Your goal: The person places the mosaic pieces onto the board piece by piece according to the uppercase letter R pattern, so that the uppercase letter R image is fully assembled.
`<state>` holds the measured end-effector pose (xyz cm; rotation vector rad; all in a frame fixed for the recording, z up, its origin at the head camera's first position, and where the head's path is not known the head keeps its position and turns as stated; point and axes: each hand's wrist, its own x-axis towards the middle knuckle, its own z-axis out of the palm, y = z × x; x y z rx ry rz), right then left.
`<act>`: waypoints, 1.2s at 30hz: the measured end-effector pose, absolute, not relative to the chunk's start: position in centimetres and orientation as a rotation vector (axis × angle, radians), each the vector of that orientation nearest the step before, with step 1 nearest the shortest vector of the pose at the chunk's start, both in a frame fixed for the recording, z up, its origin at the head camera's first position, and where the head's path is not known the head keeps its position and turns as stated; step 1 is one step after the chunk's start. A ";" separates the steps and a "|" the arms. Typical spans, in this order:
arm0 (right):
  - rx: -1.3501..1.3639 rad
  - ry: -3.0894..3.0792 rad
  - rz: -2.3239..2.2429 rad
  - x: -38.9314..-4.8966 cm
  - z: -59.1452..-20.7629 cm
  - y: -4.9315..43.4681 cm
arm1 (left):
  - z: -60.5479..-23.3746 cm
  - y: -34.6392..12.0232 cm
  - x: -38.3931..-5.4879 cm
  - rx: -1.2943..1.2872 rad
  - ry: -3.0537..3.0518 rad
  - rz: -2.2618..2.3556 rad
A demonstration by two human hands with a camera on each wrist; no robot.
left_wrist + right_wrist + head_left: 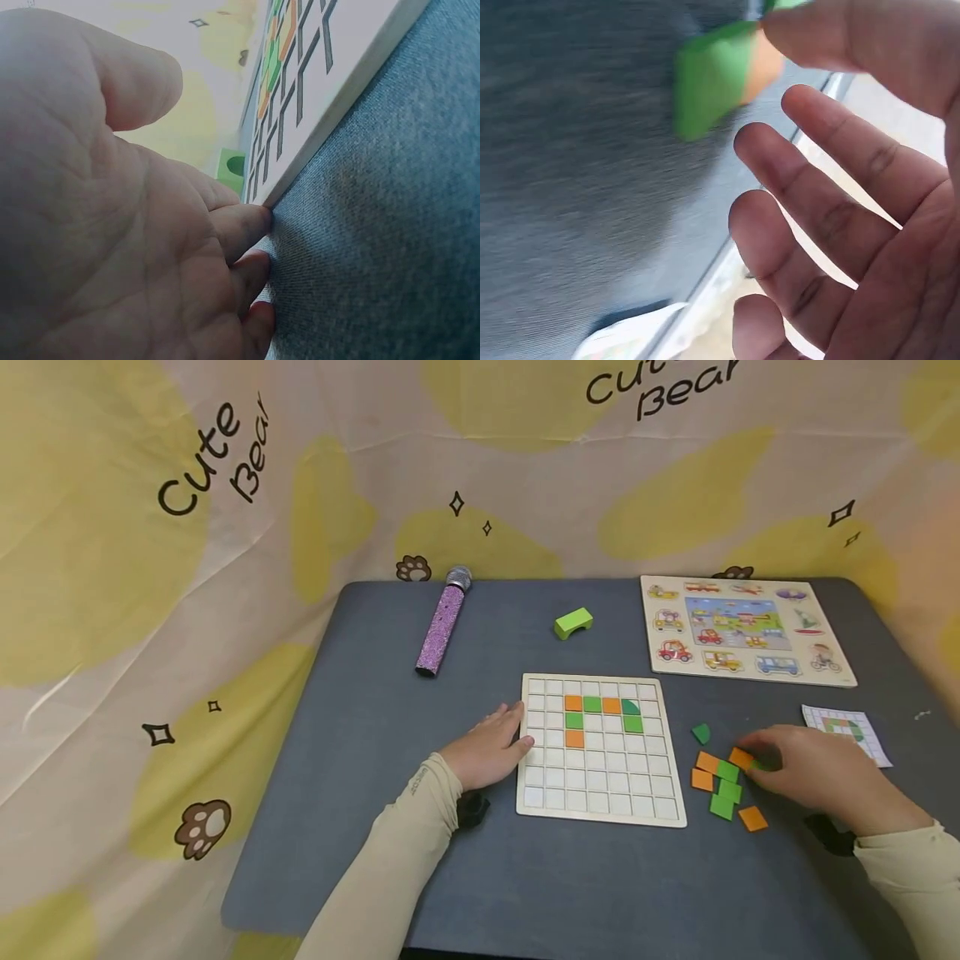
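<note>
A white grid board [598,817] lies on the table, with several orange and green square tiles and one dark green rounded piece [630,707] on it. At the board's left edge rests my left hand [486,750], its fingers loosely extended; the left wrist view shows fingertips against the board's side [315,157]. My right hand [821,772] is over the right side of a loose tile pile, thumb and index finger apart by an orange tile [741,758]. In the right wrist view, a green tile [709,82] and an orange one [763,69] appear blurred beside the thumb.
A small printed pattern card [873,743] lies beyond my right hand. Behind it is a wooden vehicle puzzle [652,647]. A green arch block [573,622] and a purple glitter microphone [441,631] stand toward the back, before a patterned cloth backdrop.
</note>
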<state>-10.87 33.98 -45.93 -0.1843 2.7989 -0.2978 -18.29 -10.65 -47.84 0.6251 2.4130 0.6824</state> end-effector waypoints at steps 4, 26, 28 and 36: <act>-0.148 2.791 -0.319 -10.1 -46.4 34.8 | -47.8 -10.7 -18.3 0.620 2.415 0.684; -0.777 3.168 -0.430 -11.9 -46.4 24.6 | -47.9 -10.8 -18.1 0.634 2.428 0.685; -0.836 3.134 -0.463 -12.3 -46.2 23.4 | -47.8 -10.8 -18.1 0.647 2.426 0.687; -0.983 2.994 -0.522 -14.2 -46.3 19.4 | -47.8 -10.9 -18.2 0.662 2.422 0.687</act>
